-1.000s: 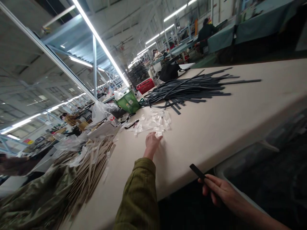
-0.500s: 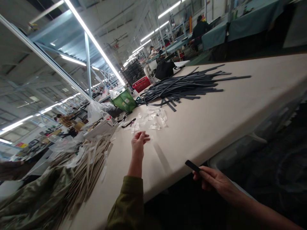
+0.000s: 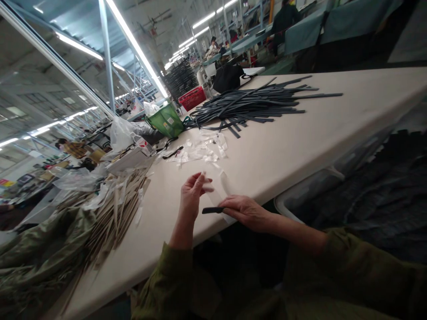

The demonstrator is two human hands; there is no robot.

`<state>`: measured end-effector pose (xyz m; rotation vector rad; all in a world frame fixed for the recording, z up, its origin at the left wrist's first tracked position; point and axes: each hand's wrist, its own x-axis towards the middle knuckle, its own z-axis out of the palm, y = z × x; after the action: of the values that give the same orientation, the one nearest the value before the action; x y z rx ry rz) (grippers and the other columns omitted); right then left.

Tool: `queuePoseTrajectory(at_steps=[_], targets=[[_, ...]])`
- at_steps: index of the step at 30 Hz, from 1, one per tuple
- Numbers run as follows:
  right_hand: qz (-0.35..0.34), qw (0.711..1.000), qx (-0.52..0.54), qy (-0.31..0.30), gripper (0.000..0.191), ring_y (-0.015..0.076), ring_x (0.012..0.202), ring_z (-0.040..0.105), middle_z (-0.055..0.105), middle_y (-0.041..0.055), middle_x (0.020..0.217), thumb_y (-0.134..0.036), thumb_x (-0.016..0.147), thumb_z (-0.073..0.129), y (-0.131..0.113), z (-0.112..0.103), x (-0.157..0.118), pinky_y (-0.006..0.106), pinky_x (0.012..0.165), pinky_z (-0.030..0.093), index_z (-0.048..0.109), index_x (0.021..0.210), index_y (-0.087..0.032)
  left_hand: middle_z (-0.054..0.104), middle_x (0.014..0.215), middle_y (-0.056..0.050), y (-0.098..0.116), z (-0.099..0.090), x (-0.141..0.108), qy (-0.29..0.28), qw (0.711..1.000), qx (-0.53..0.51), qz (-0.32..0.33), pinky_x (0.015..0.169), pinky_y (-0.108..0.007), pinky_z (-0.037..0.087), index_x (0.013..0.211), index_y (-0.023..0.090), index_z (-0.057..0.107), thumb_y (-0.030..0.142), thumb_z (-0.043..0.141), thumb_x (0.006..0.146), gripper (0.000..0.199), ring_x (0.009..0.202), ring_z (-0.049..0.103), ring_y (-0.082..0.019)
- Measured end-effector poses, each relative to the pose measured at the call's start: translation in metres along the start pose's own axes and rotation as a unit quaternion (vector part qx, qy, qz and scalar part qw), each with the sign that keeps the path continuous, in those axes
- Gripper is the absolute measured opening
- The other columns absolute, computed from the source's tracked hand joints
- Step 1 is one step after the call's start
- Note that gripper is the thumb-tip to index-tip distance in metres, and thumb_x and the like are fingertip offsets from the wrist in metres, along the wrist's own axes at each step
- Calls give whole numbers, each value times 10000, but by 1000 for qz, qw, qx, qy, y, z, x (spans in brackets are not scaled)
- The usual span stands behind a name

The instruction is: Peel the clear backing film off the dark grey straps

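Observation:
My left hand point(image 3: 192, 194) is closed in a pinch on a small, translucent whitish plastic piece point(image 3: 208, 186) above the table. Beside it, my right hand point(image 3: 245, 212) grips a short black strip point(image 3: 212, 210) that points left toward my left wrist. Only the strip's front end shows; the rest is hidden by the fingers. A little farther off, a loose pile of clear plastic pieces point(image 3: 203, 149) lies on the pale table point(image 3: 280, 151). Long dark strips point(image 3: 247, 103) are heaped beyond that pile.
A green basket point(image 3: 166, 121) and a red basket point(image 3: 192, 98) stand at the table's far left. Beige strips point(image 3: 116, 209) and olive fabric point(image 3: 43, 249) lie on the left. Below the table's right edge are dark strips in a pale container point(image 3: 287, 209). Co-workers sit in the background.
My right hand has moved left with the black strip, close to my left hand, and the strip lies more level. My left hand now shows the translucent piece more clearly. The view has shifted slightly.

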<state>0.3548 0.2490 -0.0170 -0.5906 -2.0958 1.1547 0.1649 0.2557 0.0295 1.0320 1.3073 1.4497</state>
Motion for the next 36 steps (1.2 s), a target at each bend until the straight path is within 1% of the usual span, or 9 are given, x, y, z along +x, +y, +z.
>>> queuePoseTrajectory(at_steps=[5,9,13,16,19,22,25,30,36], targets=[[118,982,115,87,417,196,783,620,729,37,847,-473,909,520,-1,-13,4,292,737,467,769,1000,-151,763,988,-124,-27,-9,-27,-11,997,11,-69,704,-288,537,1081,141,708,659,726,697,644,793,719,-198],[127,976,148,98,429,200,802,631,731,56,851,-499,873,568,1,-17,2,292,744,476,771,950,-130,783,867,-87,-49,6,-65,-103,984,69,-124,788,-329,529,990,161,770,517,817,664,485,805,712,-223],[155,976,139,63,447,195,703,636,704,46,774,-527,883,552,1,-10,-2,286,636,483,756,967,-139,784,823,-67,-55,22,-80,-129,983,74,-108,842,-339,530,877,176,801,433,765,745,291,812,703,-215],[125,984,103,77,397,200,769,645,716,55,859,-485,903,532,-2,-11,-9,289,681,490,748,959,-157,777,776,-71,-58,23,-78,-102,987,40,-116,813,-312,540,762,153,793,423,780,732,272,768,696,-194],[126,984,62,111,374,189,767,644,728,63,887,-445,933,496,-5,-18,-27,283,701,489,732,980,-159,766,736,-58,-65,22,-75,-40,979,-95,-174,767,-289,558,735,137,765,415,865,639,311,707,699,-165],[180,980,-1,82,377,166,630,622,690,32,690,-437,955,467,-12,-20,-57,256,606,450,723,920,-161,749,713,-14,-71,26,-76,40,941,-248,-227,705,-265,574,705,151,714,342,913,586,300,666,705,-142],[204,976,-73,31,357,153,596,604,671,27,658,-391,958,464,-21,-13,-84,241,558,398,695,793,-175,748,725,11,-71,34,-78,97,903,-324,-266,659,-270,585,744,174,688,282,822,742,172,647,714,-136],[216,966,-141,27,332,162,627,604,681,43,694,-324,957,457,-26,0,-99,249,579,379,687,768,-177,756,748,-6,-68,47,-84,99,881,-351,-300,692,-301,604,794,171,683,228,632,914,143,658,724,-139],[233,957,-166,45,326,168,611,607,679,41,669,-310,956,465,-21,3,-92,258,580,371,677,751,-173,765,789,-20,-80,54,-96,57,901,-325,-281,684,-279,598,807,161,711,263,820,742,163,703,728,-159]])
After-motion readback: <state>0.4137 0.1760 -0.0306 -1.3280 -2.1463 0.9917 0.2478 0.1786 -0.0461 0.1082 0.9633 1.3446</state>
